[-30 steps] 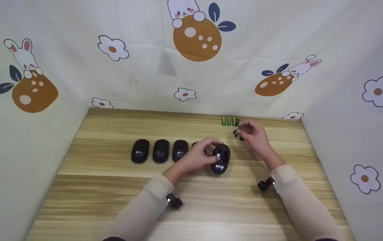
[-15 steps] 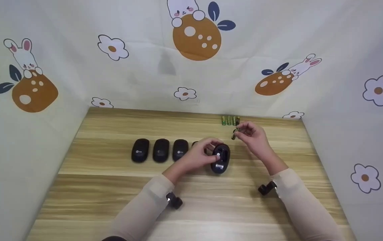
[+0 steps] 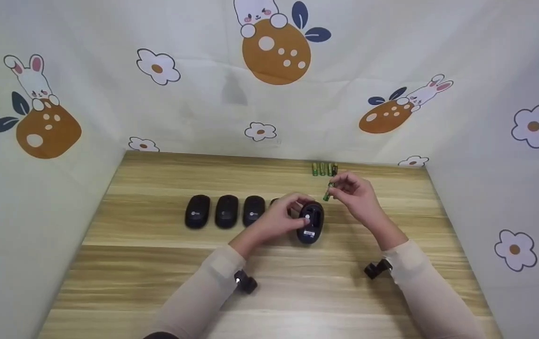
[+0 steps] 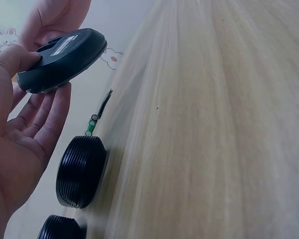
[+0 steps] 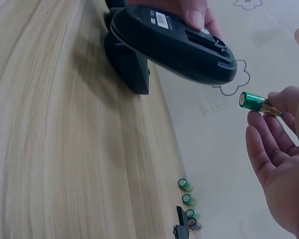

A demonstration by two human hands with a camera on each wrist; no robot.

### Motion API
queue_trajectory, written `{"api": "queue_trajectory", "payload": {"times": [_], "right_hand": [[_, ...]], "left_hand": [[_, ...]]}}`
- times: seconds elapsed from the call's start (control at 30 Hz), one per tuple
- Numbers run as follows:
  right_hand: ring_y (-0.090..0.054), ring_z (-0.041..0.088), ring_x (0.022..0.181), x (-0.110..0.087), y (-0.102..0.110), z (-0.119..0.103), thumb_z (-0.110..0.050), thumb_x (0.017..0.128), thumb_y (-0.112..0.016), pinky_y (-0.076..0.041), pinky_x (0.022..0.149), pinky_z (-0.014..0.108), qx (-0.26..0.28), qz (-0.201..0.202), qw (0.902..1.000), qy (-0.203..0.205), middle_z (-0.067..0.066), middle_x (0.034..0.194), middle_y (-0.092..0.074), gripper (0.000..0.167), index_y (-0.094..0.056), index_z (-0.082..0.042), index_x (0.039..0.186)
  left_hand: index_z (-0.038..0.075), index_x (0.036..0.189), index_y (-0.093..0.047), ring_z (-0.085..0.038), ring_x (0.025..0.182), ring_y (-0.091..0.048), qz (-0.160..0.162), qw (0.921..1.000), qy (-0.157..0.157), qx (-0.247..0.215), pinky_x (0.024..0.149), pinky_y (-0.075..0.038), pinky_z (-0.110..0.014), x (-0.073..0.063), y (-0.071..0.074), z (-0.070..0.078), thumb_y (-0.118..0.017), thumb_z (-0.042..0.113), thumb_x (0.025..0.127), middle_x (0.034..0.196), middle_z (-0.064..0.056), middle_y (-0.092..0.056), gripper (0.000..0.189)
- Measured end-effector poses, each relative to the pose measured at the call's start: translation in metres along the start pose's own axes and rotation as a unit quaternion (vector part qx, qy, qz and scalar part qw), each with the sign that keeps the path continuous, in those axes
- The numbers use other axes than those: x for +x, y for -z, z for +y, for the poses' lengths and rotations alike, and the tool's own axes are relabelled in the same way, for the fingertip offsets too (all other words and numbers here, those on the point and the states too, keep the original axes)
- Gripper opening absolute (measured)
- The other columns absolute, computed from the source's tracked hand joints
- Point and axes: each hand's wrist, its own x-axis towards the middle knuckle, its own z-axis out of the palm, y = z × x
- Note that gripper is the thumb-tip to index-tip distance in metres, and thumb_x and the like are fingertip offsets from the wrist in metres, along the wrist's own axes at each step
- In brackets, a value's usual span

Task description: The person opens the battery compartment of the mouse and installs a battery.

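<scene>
My left hand (image 3: 276,220) holds a black computer mouse (image 3: 310,238) with its underside turned up, thumb on the bottom face and fingers beneath. The battery slot in the mouse lies uncovered in the right wrist view, with a white label (image 5: 161,20) beside it. My right hand (image 3: 362,200) pinches a green and gold battery (image 5: 253,102) by one end between thumb and fingers. The battery's green end points toward the mouse, with a gap between them. Seen from the left wrist, the mouse (image 4: 72,57) is raised above the table, and partly hides the right hand.
Several black mice (image 3: 197,213) stand in a row on the wooden table (image 3: 156,268), one partly behind my left hand. Near the back edge several batteries (image 3: 322,169) are lined up. A small black piece (image 5: 182,221) lies in front of them. Patterned cloth walls (image 3: 194,108) surround the table.
My right hand has turned the battery, so that more of its green side shows in the head view, and brought it slightly left and nearer. The left hand and mouse have hardly moved.
</scene>
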Motion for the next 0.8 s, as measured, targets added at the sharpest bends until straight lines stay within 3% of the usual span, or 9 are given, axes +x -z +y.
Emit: {"api": "queue_trajectory", "payload": {"times": [0.23,0.53,0.67,0.8], "right_hand": [[-0.069,0.014,0.081,-0.005,-0.003,-0.005,0.009,0.096,-0.079,-0.062,0.075,0.025,0.01,-0.015,0.9998,0.004,0.01,0.092,-0.072,0.016,-0.073,0.01,0.111],[-0.072,0.016,0.088,-0.015,-0.009,-0.01,0.008,0.097,-0.079,-0.064,0.081,0.029,0.022,-0.045,0.9987,0.007,0.021,0.102,-0.072,0.02,-0.07,0.014,0.114],[-0.072,0.017,0.089,-0.02,-0.012,-0.011,0.008,0.097,-0.079,-0.064,0.082,0.028,0.019,-0.059,0.998,0.016,0.018,0.103,-0.072,0.021,-0.069,0.014,0.114],[-0.072,0.017,0.089,-0.023,-0.014,-0.011,0.005,0.097,-0.081,-0.061,0.078,0.025,-0.008,-0.067,0.9974,0.024,0.013,0.104,-0.072,0.017,-0.073,0.007,0.111]], "left_hand": [[0.013,0.144,-0.068,-0.021,0.109,-0.068,-0.001,1.0,0.005,0.002,0.097,-0.061,-0.044,0.001,0.0,-0.001,-0.082,0.006,0.094,0.129,-0.003,-0.072,0.051],[0.014,0.144,-0.068,-0.021,0.109,-0.068,-0.002,0.9999,0.011,-0.009,0.086,-0.064,-0.035,0.002,0.0,-0.003,-0.082,0.006,0.094,0.129,-0.003,-0.071,0.052],[0.014,0.144,-0.068,-0.021,0.108,-0.068,-0.002,0.9999,0.009,-0.012,0.085,-0.064,-0.036,0.002,-0.001,-0.002,-0.081,0.005,0.095,0.129,-0.003,-0.071,0.051],[0.014,0.143,-0.069,-0.021,0.107,-0.068,0.0,1.0,0.005,-0.008,0.086,-0.064,-0.035,0.002,-0.001,-0.001,-0.081,0.006,0.095,0.127,-0.003,-0.071,0.05]]}}
